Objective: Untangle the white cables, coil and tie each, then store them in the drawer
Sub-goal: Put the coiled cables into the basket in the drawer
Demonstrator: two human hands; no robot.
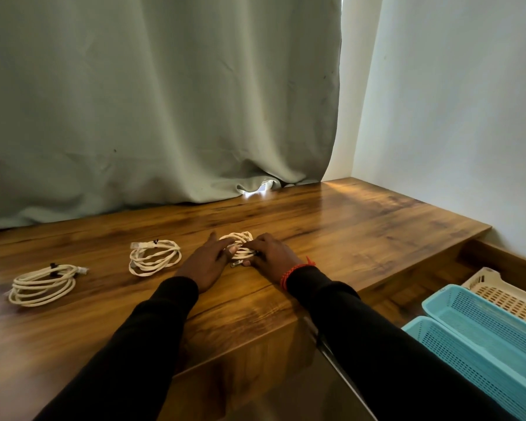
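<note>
both hands meet over the third coil (pixel 240 245), which lies on the wooden desk (pixel 362 232) straight ahead, just beyond the knuckles. the left hand (pixel 205 264) lies palm down with its fingers fairly straight, the tips on the coil's left edge, pressing or steadying it rather than wrapping it. the right hand (pixel 271 256) is curled over the coil's right side, its fingertips pinching the strands near a small dark tie; whether that tie is fully fastened i cannot tell. the coil's long axis runs roughly left to right between the hands, so neither is clearly nearer.

to the left, well apart from the hands, sit two finished coils, each bound with a dark tie: the middle coil (pixel 154 257) near the left hand and the far-left coil (pixel 43 284) beyond it.

the open drawer (pixel 480 259) lies low to the right, holding two blue baskets (pixel 480 329) and a cream basket (pixel 498 294). judging by that, the right hand has the shorter carry.
</note>
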